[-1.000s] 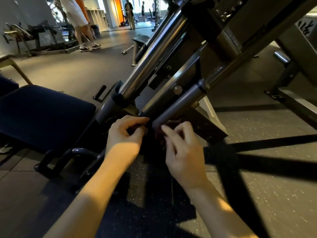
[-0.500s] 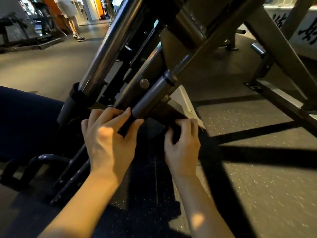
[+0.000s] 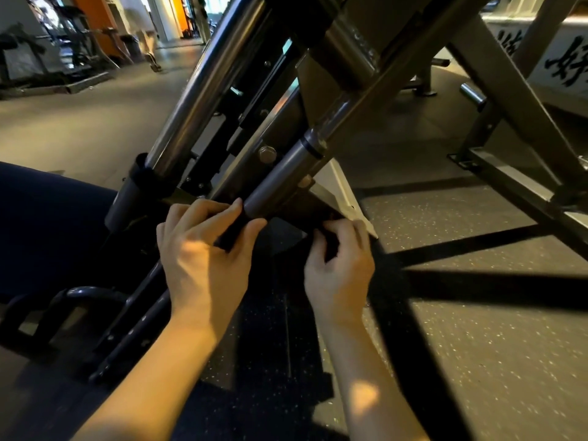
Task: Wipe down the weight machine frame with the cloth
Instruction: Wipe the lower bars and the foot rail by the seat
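Observation:
The weight machine frame slants from the upper right down to the middle, with a grey steel sleeve ending just above my hands. A dark cloth is wrapped round the bar below that sleeve; it is hard to tell apart from the shadowed metal. My left hand grips the cloth with fingers and thumb curled round the bar. My right hand pinches a dark fold of the cloth under the frame's lower plate. Most of the cloth is hidden by my fingers.
A thick chrome tube runs parallel on the left into a dark collar. A navy padded seat lies at the left. A white gusset plate and a floor rail stand on the right. Speckled rubber floor spreads in front.
The view has shifted closer and to the right along the frame. My left hand moved from beside the tube onto the bar and curled round it; my right hand closed on the fold.

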`<state>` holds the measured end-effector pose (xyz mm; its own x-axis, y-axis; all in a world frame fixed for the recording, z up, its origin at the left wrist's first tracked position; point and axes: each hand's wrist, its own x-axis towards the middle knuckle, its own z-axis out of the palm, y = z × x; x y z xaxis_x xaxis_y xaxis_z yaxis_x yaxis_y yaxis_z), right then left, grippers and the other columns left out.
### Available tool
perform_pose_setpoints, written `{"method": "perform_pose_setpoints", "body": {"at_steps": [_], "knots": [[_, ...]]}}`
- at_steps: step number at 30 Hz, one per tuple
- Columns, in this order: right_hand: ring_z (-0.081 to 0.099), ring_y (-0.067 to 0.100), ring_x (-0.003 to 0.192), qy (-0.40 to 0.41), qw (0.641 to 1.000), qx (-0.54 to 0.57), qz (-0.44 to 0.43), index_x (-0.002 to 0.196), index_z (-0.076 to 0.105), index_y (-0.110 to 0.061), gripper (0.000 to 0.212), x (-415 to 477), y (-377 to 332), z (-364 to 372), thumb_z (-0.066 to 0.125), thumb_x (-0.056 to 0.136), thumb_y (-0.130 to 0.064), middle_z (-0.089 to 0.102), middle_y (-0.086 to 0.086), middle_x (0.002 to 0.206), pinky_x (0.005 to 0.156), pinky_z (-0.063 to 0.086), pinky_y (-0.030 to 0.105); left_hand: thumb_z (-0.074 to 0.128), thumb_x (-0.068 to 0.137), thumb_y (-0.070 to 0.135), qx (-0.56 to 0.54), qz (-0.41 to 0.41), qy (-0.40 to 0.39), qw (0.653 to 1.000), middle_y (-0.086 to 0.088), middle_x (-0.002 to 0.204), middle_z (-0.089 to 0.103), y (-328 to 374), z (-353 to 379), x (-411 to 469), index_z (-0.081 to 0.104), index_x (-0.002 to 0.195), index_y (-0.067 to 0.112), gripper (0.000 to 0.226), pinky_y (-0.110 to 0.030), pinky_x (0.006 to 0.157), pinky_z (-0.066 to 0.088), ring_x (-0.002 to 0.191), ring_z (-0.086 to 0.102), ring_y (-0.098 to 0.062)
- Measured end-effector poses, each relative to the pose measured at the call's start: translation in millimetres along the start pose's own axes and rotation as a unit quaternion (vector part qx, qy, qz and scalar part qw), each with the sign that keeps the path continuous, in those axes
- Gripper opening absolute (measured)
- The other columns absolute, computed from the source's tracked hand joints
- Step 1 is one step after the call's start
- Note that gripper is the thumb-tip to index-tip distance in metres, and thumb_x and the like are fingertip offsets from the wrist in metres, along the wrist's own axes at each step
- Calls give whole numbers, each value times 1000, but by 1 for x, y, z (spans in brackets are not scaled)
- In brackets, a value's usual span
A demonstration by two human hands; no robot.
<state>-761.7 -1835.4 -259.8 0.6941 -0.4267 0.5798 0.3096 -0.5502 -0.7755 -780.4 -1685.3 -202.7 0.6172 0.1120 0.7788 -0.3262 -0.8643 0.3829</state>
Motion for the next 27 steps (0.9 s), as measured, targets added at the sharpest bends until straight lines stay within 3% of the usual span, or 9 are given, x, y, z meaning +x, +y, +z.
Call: {"method": "perform_pose_setpoints", "body": {"at_steps": [3, 6, 9, 13, 15, 18, 21, 24, 27], "knots": [[61, -3, 100, 27, 975, -24, 219, 114, 60, -20, 21, -5, 36, -15, 64, 96, -11, 56, -12, 107, 76, 49, 9, 78, 90, 31, -3, -5, 4, 1000, -1, 101, 65, 2, 2, -3, 73, 116, 15, 32, -30, 83, 33, 93, 50, -16], [63, 7, 94, 49, 962, -13, 269, 107, 56, -26, 21, -5, 37, -13, 63, 96, -10, 58, -8, 101, 87, 58, 31, 77, 90, 31, -14, -7, 7, 1000, 0, 101, 64, 2, 4, -5, 73, 118, 16, 32, -24, 84, 27, 94, 45, -10], [60, 5, 100, 66, 985, 2, 160, 109, 57, -25, 21, 0, 3, 0, 65, 92, -15, 61, -5, 110, 89, 52, 21, 77, 90, 31, -8, 9, 14, 1000, -2, 102, 65, -1, 5, -5, 73, 118, 15, 32, -26, 83, 28, 93, 47, -13], [58, 2, 100, 22, 999, 36, -6, 106, 64, -14, 14, 10, -16, 3, 67, 93, -15, 61, -2, 109, 88, 46, 11, 78, 91, 31, 10, 21, 22, 999, -3, 101, 66, -2, 7, -5, 73, 117, 14, 32, -30, 81, 30, 91, 50, -16], [57, 5, 105, 18, 1000, -10, 23, 109, 62, -14, 17, 7, 8, -5, 66, 93, -14, 59, -2, 114, 87, 48, 13, 78, 91, 31, 5, 18, 22, 1000, -3, 101, 65, -2, 7, -5, 73, 117, 13, 32, -30, 81, 31, 92, 50, -17], [60, 13, 109, 37, 981, -39, 186, 115, 58, -16, 24, -2, 33, -13, 66, 93, -10, 52, -8, 111, 76, 42, 11, 77, 90, 32, -1, 6, 10, 1000, -1, 101, 65, -1, 6, -5, 73, 117, 14, 32, -27, 82, 29, 93, 48, -14], [57, 1, 107, 48, 995, -14, 86, 113, 58, -22, 21, 2, 3, 0, 63, 94, -18, 54, -12, 113, 84, 49, 14, 77, 89, 31, -5, 4, 6, 1000, 2, 102, 64, -2, 4, -4, 72, 118, 16, 33, -26, 81, 28, 92, 48, -13], [56, -3, 106, -22, 998, 39, -48, 111, 63, -18, 17, 2, -21, 9, 60, 95, -23, 58, -8, 116, 89, 47, 9, 77, 88, 32, -2, 6, 8, 1000, 12, 104, 56, -1, 4, -3, 71, 118, 19, 33, -24, 82, 27, 94, 46, -10], [55, -2, 107, 3, 999, 17, -27, 108, 63, -18, 15, 2, 11, -1, 64, 94, -15, 59, -6, 115, 95, 46, 12, 76, 88, 34, 0, 3, 2, 1000, 14, 103, 56, 1, 2, -2, 72, 117, 19, 33, -24, 83, 27, 94, 47, -11]]}}
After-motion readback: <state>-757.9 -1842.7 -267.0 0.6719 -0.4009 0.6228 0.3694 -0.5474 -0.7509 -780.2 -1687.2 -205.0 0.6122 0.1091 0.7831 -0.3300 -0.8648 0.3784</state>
